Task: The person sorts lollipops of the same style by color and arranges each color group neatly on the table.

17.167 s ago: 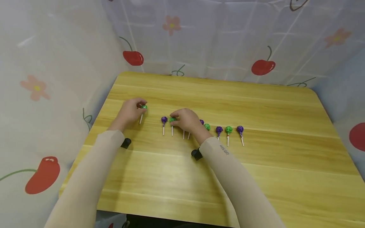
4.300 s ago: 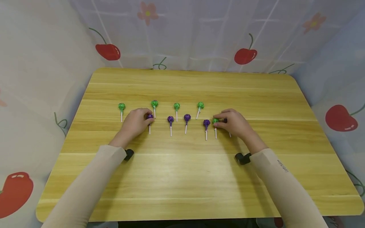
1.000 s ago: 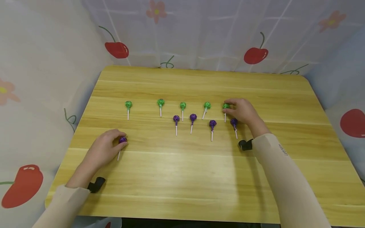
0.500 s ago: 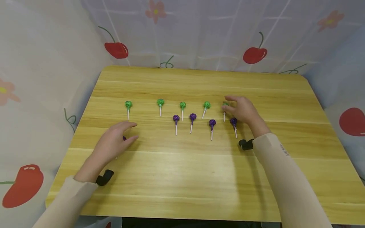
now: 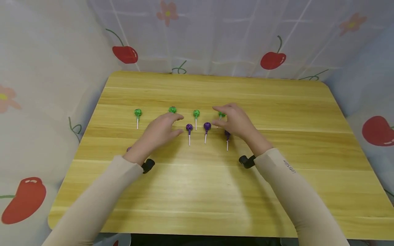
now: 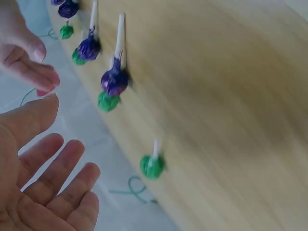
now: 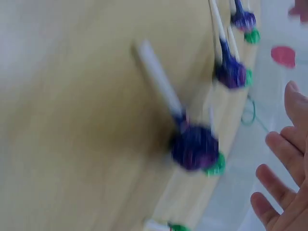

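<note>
Hovering empty, both sets of fingers parted!
Two purple lollipops lie on the worktop between your left hand and right hand; rush in low and you could roll one or bump the green lollipop behind.

Small dark lettering, apparently "LetsSlim", on the beige right sleeve near the cuff.

Table before you, backdrop behind it. On the table: back-row lollipops, then front-row lollipops nearer you. Two front ones between your left hand and right hand. Another lollipop lies farther left, mostly hidden by your left wrist.
</note>
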{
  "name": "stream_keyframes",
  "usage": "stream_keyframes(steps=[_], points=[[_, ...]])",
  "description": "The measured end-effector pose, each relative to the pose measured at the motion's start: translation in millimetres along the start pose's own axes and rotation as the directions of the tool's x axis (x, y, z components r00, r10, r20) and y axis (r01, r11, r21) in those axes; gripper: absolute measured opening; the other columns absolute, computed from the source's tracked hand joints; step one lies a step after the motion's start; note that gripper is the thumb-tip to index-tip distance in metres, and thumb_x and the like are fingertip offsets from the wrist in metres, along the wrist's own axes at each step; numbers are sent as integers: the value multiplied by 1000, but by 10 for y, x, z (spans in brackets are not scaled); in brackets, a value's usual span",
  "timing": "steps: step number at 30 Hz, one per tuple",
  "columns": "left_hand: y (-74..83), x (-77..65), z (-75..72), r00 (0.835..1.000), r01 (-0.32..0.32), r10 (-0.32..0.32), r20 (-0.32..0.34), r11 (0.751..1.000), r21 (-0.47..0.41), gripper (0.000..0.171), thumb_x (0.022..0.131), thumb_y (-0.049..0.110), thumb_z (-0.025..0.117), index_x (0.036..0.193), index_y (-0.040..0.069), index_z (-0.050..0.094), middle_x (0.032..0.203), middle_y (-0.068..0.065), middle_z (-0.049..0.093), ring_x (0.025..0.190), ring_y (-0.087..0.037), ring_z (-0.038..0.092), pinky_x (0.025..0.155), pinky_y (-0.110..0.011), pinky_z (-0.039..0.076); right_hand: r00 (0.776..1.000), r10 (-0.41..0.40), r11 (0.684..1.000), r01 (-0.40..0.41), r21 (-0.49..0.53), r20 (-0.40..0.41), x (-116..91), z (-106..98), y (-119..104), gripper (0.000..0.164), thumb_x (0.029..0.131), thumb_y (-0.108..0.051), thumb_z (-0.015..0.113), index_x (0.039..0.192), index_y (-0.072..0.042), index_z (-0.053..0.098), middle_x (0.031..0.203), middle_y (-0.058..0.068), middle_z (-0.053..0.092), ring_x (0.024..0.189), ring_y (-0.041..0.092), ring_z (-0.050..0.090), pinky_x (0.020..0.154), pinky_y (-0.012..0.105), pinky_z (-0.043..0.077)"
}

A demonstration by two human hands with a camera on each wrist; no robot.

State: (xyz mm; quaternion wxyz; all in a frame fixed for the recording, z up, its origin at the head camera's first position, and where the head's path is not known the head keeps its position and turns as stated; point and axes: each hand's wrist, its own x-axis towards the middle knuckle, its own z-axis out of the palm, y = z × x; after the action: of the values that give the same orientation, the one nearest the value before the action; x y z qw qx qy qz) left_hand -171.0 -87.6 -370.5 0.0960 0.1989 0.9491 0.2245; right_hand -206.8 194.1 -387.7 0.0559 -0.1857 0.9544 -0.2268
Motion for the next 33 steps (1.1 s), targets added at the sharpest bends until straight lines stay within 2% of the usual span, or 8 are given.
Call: stream_keyframes(steps=[7,12,18,22,27,33], points=[[53,318,280,999,17,-18,48,1000,26,47,95,25,68,137,8,57,140,-11,58,134,-28,51,111,-45,43,994,61,996,-54,-74,92,84,198,-153,57,91,-47,69,139,-18,59,134,13,62,129,33,51,105,51,45],[73,419,376,999,31,-32,40,999,21,45,96,25,67,136,7,58,134,-12,61,125,-27,57,106,-44,48,993,34,993,-21,-117,114,140,252,-171,50,90,-45,71,132,-19,65,129,6,68,125,31,55,103,49,47],[104,456,392,997,62,-62,46,998,-15,42,97,23,66,132,1,60,129,-16,62,120,-28,59,104,-42,49,992,-45,979,67,-193,114,163,311,-182,44,89,-46,71,124,-18,71,115,1,74,111,31,61,93,46,51],[94,463,407,997,56,-56,50,998,-7,38,96,22,67,127,0,64,124,-16,65,116,-27,61,102,-41,50,992,-54,968,80,-239,112,158,343,-180,43,90,-46,70,123,-20,72,112,1,75,108,30,62,88,45,52],[60,471,449,998,40,-41,54,999,33,31,95,21,68,122,5,67,117,-13,68,109,-25,62,96,-40,53,992,-60,964,86,-253,110,152,344,-197,39,90,-45,70,121,-21,73,109,1,76,105,29,63,86,45,52],[53,481,479,998,15,-18,54,999,50,26,96,21,67,117,6,69,110,-10,69,100,-23,63,89,-38,54,993,-67,965,89,-246,97,145,357,-197,33,91,-43,70,115,-21,74,100,0,76,93,25,62,78,40,50]])
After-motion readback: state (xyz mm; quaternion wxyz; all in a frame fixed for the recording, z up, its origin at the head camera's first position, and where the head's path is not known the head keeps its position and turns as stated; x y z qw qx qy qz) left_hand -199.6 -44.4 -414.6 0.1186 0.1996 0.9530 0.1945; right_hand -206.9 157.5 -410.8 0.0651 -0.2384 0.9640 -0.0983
